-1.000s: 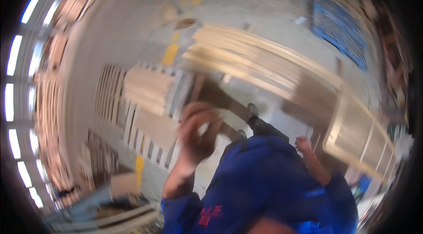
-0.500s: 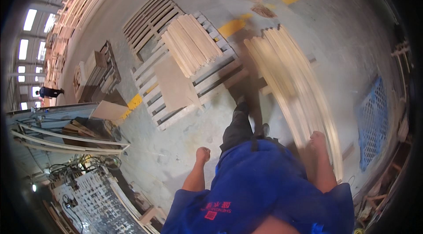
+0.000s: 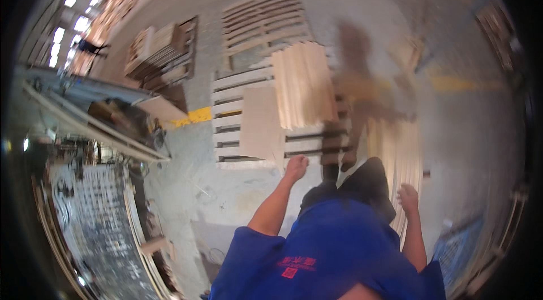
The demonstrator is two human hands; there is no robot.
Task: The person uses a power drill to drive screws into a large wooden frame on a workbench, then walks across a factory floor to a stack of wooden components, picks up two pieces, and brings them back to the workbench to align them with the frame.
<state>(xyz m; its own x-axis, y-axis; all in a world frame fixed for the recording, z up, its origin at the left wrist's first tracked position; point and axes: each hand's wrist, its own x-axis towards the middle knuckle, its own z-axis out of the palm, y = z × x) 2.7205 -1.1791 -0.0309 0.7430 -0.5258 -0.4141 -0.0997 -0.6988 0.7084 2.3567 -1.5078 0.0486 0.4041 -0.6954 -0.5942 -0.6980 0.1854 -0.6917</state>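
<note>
My left hand (image 3: pixel 297 167) hangs loosely curled in front of my body, with nothing seen in it. Beyond it is the near edge of a slatted wooden pallet (image 3: pixel 225 158). On that pallet lie a flat brown board (image 3: pixel 261 122) and, to its right, a stack of pale wooden strips (image 3: pixel 304 82) with a wavy end. My right hand (image 3: pixel 408 198), a little blurred and with its fingers curled in, is above a long bundle of pale wooden strips (image 3: pixel 408 150) on the floor. No object shows in it.
Another pallet (image 3: pixel 263 20) lies behind the first. Farther left, stacked panels (image 3: pixel 164 45) sit on a pallet. A machine table (image 3: pixel 102 215) with a pale edge fills the lower left. At the lower right is a blue mesh rack (image 3: pixel 458 252). A person (image 3: pixel 90 46) is far off.
My view has turned right, so the pallets shift rightward in the picture. My left hand has swung forward toward the pallet. My legs have moved in a step.
</note>
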